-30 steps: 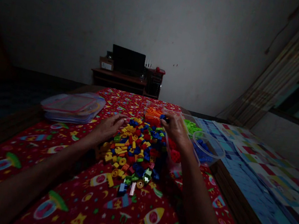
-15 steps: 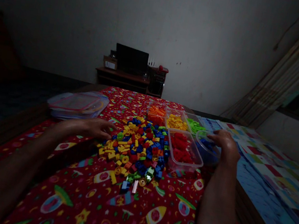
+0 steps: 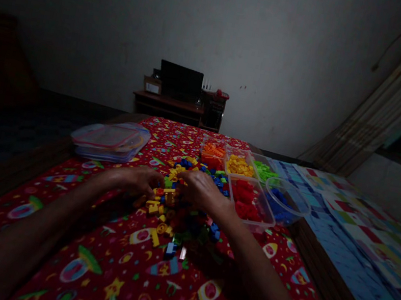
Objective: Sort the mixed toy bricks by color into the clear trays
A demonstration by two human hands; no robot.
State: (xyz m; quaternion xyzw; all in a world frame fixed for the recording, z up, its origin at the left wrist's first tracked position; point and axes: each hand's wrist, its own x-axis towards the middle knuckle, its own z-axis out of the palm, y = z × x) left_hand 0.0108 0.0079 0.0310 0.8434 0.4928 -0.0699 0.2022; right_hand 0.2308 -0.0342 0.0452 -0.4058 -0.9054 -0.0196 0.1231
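Note:
A mixed heap of toy building bricks (image 3: 162,209) in yellow, blue, red, green and orange lies on the red patterned cloth (image 3: 112,253). At the heap's left edge is my left hand (image 3: 143,180), its fingers curved and apart from the thumb, with nothing visible between them. My right hand (image 3: 199,189) reaches over the middle of the heap, palm down. Its fingertips point into the bricks and are mostly hidden, so what they hold, if anything, does not show. A blue brick (image 3: 170,249) and a pale pink brick (image 3: 182,253) lie at the near edge.
Right of the heap stand clear tubs with red bricks (image 3: 247,202), yellow bricks (image 3: 239,165), orange bricks (image 3: 213,152) and green bricks (image 3: 264,171). A round tub (image 3: 305,208) holds blue bricks. Stacked lids (image 3: 109,140) lie at the left. A monitor (image 3: 180,81) stands on a far desk.
My right hand has left the round tub of blue bricks and moved left over the heap. My left hand stays by the heap's left edge. The view has shifted slightly.

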